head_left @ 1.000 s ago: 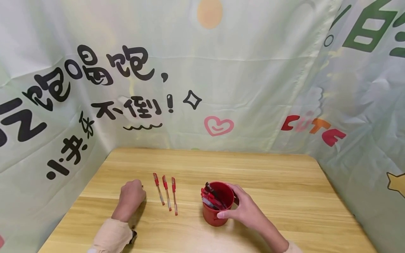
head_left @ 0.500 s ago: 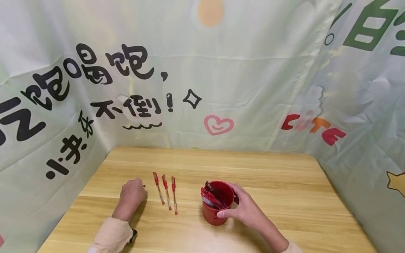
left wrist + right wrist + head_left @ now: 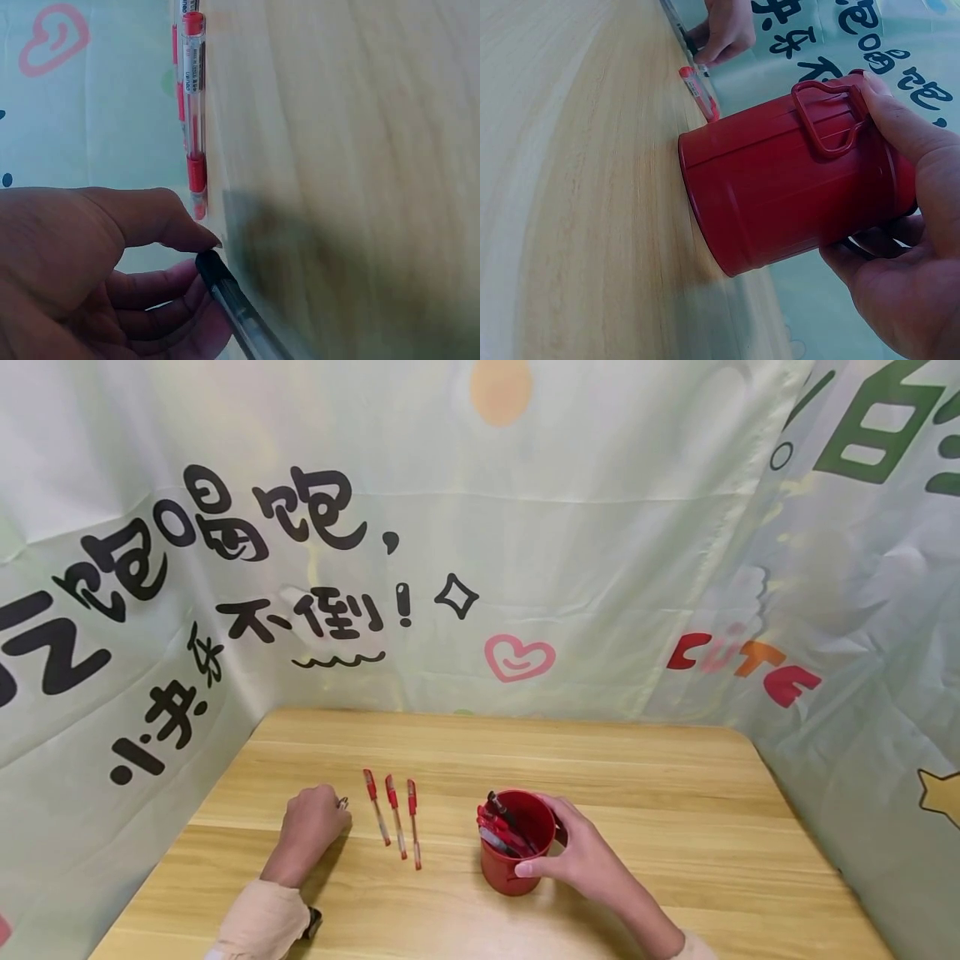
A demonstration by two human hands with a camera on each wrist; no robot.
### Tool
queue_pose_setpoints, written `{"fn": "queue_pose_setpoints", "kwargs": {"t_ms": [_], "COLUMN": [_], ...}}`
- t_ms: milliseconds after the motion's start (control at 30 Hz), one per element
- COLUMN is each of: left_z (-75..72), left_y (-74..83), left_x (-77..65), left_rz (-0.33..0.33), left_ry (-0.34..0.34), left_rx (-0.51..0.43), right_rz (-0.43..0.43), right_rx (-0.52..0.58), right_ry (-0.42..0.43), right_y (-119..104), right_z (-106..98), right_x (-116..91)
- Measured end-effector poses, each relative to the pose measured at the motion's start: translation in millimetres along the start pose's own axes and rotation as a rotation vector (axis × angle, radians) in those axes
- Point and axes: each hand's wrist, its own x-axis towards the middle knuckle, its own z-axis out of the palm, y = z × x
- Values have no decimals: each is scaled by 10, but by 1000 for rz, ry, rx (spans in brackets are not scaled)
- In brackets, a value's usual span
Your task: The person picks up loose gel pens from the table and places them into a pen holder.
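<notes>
My left hand (image 3: 309, 828) is low over the left part of the table, pinching a pen with a black end (image 3: 238, 309) between thumb and fingers. Most of this pen is hidden by the hand in the head view. My right hand (image 3: 588, 858) grips the red metal cup (image 3: 780, 187) near its rim, thumb by the wire handle (image 3: 832, 148) and fingers round the other side. The cup stands upright, with several red and black pens (image 3: 504, 828) leaning to its left side. Between the hands lie three clear pens with red caps (image 3: 396, 817), roughly side by side.
The wooden table (image 3: 637, 777) has rounded back corners. Behind it and at both sides hangs a pale printed cloth (image 3: 585, 568) with lettering and a pink heart. A dark band (image 3: 311, 923) shows at my left wrist.
My left hand has edged slightly to the right, and a bit of the pen now shows beyond its fingers. My right hand, the cup and the three red pens stay put.
</notes>
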Motion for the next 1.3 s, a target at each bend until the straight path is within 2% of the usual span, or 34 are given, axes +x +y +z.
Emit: {"fn": "queue_pose_setpoints", "kwargs": {"t_ms": [300,700,967,1167,1300], "left_z": [-175,-455,-623,-718,-765], "left_y": [165,561,819,978,1077], "left_x": [7,-64,-148,-226,-282], "left_rz": [18,95,80,90,124], "left_ry": [17,203,277,281,282], "left_rx": [-56,-185,-357,-513,-608], "right_rz": [-15,0,-15,-16,-15], "right_rx": [3,1,9,10,11], "right_ry": [-2,9,6,7,4], "right_y": [16,6,-1,2,8], "right_z": [1,3,6,7,6], "right_x": [7,1,-4,-5,-3]}}
